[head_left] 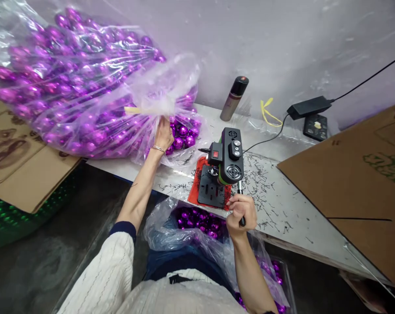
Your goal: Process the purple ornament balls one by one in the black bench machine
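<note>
My left hand (164, 134) reaches into the mouth of a large clear plastic bag (180, 72), beside loose shiny purple balls (183, 131). Its fingertips are hidden by the plastic, so what they hold, if anything, does not show. My right hand (242, 213) is closed around the black-handled lever (239, 188) of a small black bench machine (231, 152). The machine has fan grilles, a red switch and a slotted black base plate (210, 187), which rests on a red cloth (194, 192). More purple balls (200, 221) lie in clear plastic on my lap.
Small dark bits litter the white table (276, 218). Behind the machine stand a spray can (234, 99), a yellow ribbon (267, 114) and a corded power adapter (310, 107). Cardboard boxes flank the table, one at right (357, 174) and one at left (30, 174).
</note>
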`<control>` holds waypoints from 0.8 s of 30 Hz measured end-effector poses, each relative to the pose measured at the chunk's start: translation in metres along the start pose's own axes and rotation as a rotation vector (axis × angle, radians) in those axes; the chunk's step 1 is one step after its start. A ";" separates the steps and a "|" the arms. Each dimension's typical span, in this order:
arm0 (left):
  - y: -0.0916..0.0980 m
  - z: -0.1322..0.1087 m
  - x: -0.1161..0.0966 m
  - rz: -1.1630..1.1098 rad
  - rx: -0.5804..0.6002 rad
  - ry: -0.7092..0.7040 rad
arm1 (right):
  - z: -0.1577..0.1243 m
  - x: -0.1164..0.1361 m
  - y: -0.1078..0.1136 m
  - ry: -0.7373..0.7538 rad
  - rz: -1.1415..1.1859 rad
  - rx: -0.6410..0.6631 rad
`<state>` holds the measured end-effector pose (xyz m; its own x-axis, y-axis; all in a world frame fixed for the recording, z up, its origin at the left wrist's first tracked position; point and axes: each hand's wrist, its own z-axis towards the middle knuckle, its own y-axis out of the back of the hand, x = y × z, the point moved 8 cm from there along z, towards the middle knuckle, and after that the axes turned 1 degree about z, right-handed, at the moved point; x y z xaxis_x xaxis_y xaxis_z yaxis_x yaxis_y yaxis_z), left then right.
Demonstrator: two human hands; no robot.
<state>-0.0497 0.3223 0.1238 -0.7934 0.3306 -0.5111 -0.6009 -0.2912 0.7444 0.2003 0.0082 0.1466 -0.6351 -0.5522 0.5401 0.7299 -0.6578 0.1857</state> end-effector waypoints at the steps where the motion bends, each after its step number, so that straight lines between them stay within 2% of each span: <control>1: -0.005 -0.005 0.006 0.003 0.024 0.044 | 0.000 0.000 0.000 0.006 0.003 0.004; 4: -0.020 -0.022 0.011 0.069 0.090 0.102 | -0.001 -0.001 -0.001 0.001 0.002 0.013; 8: -0.040 -0.039 -0.010 0.139 0.232 0.054 | -0.002 -0.002 -0.001 -0.013 -0.014 0.007; 12: -0.056 -0.051 -0.030 0.151 0.339 0.078 | -0.002 -0.003 -0.001 -0.011 0.015 -0.001; 17: -0.076 -0.067 -0.041 0.093 0.512 0.057 | 0.000 -0.002 -0.003 0.010 0.024 0.002; 19: -0.076 -0.071 -0.043 -0.021 0.514 0.041 | 0.002 -0.001 -0.003 0.027 0.011 -0.003; 21: -0.067 -0.074 -0.045 -0.224 0.456 0.058 | 0.004 0.002 -0.003 0.046 0.003 -0.007; 24: -0.044 -0.083 -0.042 -0.666 0.300 0.211 | 0.006 0.004 -0.004 0.063 0.005 -0.002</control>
<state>0.0025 0.2463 0.0765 -0.2922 0.1635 -0.9423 -0.9311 0.1763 0.3193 0.1964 0.0118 0.1530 -0.6461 -0.5868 0.4880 0.7327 -0.6559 0.1815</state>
